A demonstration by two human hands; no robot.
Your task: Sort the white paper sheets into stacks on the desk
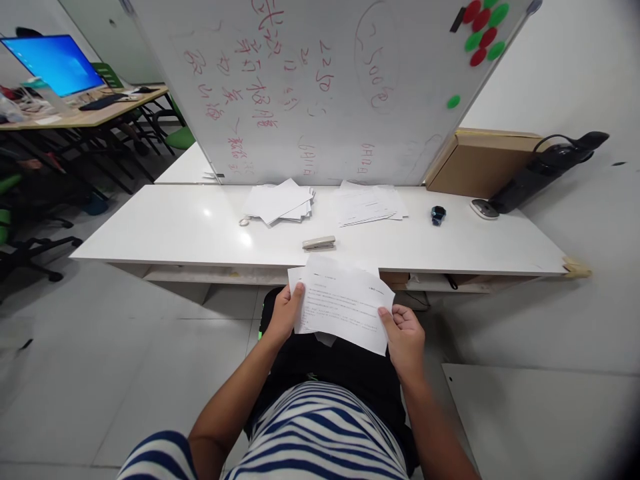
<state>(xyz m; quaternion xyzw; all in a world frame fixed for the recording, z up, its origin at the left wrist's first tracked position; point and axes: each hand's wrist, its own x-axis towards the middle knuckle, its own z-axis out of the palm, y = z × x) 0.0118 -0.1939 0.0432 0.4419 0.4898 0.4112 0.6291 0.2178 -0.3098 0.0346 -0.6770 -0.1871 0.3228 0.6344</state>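
Several printed sheets of paper are held between my two hands, in front of the table's near edge and above my lap. My left hand pinches their left side, thumb on top. On the right side, my right hand grips the sheets with its thumb on top and fingers curled beneath. The sheets are slightly fanned, and their far edge overlaps the table edge. Just beyond them a light grey stapler lies on the white table. Behind it are a left paper stack and a right paper stack.
A whiteboard with red writing and round magnets stands at the table's back. To the right are a watch, a mouse, a black bottle and a cardboard box. A monitor sits on a desk far left.
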